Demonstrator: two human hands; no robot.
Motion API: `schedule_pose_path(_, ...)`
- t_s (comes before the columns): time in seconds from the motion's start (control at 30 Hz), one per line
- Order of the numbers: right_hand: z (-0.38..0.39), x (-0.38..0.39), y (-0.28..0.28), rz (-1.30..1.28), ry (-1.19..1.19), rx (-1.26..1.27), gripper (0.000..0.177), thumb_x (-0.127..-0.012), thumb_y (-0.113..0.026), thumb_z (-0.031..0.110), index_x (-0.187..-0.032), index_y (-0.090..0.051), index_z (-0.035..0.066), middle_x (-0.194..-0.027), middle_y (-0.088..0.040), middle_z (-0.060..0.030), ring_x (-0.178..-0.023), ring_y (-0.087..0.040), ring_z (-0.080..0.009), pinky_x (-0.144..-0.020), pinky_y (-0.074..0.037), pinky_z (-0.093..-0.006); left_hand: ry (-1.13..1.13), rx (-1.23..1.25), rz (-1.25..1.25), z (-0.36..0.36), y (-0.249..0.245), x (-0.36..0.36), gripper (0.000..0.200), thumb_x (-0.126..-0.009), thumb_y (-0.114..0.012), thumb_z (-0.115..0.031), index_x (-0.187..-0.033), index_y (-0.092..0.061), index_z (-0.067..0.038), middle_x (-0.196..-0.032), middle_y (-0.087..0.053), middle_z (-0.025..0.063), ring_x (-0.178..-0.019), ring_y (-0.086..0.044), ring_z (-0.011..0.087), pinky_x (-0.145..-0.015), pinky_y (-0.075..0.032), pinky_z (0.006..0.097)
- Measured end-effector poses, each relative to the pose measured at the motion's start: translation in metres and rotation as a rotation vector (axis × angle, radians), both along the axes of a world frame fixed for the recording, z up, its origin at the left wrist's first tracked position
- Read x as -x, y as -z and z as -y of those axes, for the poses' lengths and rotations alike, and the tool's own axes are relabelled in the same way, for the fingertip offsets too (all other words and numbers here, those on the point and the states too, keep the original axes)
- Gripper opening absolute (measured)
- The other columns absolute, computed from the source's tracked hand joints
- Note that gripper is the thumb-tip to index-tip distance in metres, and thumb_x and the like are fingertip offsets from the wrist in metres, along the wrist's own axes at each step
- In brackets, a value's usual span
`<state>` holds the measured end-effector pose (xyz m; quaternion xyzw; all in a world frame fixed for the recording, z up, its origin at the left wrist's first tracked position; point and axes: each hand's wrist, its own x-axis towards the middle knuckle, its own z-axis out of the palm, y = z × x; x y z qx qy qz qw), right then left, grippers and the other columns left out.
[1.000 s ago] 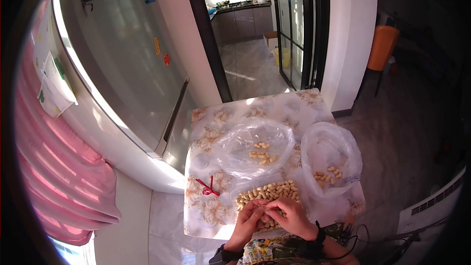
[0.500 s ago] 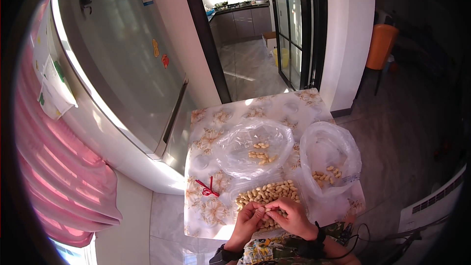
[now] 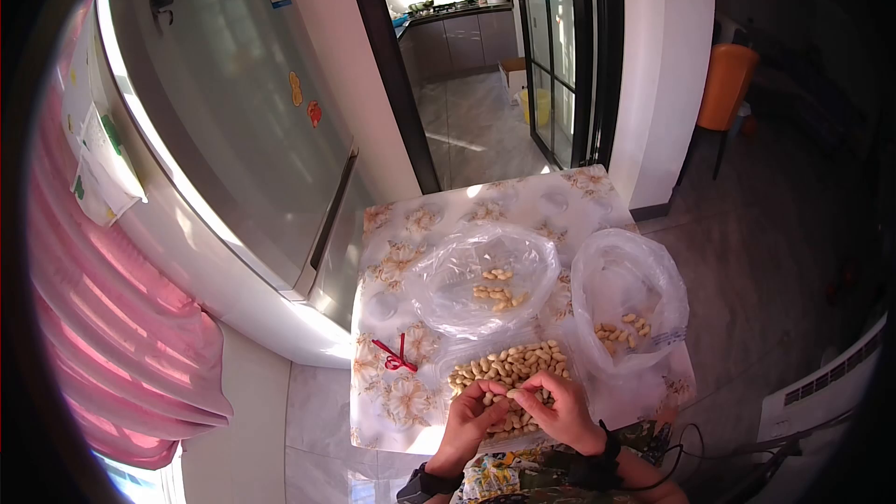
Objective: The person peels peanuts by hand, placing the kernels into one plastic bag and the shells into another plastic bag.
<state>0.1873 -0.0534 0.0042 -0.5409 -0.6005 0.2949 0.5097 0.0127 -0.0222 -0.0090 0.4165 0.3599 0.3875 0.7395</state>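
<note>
Many peanuts in their shells fill a clear tray near the table's front edge. Over this pile my left hand and my right hand are close together, fingers pinched. Something small and pale, like a peanut, shows between the fingertips; which hand grips it is hard to tell. Behind the tray, an open clear plastic bag holds several peanuts. Another open plastic bag, on the right, also has several peanuts inside.
The table has a flowered cover. A red ribbon lies at its left. A grey refrigerator stands left of the table, beside a pink curtain. Beyond are a glass door and an orange chair.
My right hand has turned and shifted slightly, and its fingertips sit a little higher over the peanuts. My left hand has moved only slightly. The bags look the same.
</note>
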Motion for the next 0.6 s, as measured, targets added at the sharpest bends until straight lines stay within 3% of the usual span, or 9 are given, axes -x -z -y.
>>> schedule_pose_path(0.27,0.0013,-0.0027,0.0084,-0.097,-0.043,-0.025,0.016,-0.082,-0.076,0.008,-0.084,-0.062,0.001,-0.078,-0.07,-0.008,-0.071,-0.067,-0.0133,-0.064,-0.052,-0.0278,0.012,-0.002,0.005,-0.0013,0.0028,0.0001,0.015,-0.096,-0.061,-0.007,-0.109,-0.057,-0.001,-0.092,-0.066,0.0052,-0.079,-0.064,0.0108,-0.071,-0.053,0.0237)
schedule_pose_path(0.6,-0.0005,-0.0002,0.0018,-0.051,0.003,-0.014,0.02,-0.08,-0.08,0.012,-0.085,-0.064,0.001,-0.077,-0.069,-0.0058,-0.069,-0.065,-0.0121,-0.062,-0.051,-0.027,-0.008,-0.007,-0.019,-0.0009,0.0066,0.0021,0.022,-0.101,-0.056,-0.025,-0.107,-0.056,-0.004,-0.082,-0.062,0.0036,-0.07,-0.059,0.0107,-0.062,-0.05,0.0247)
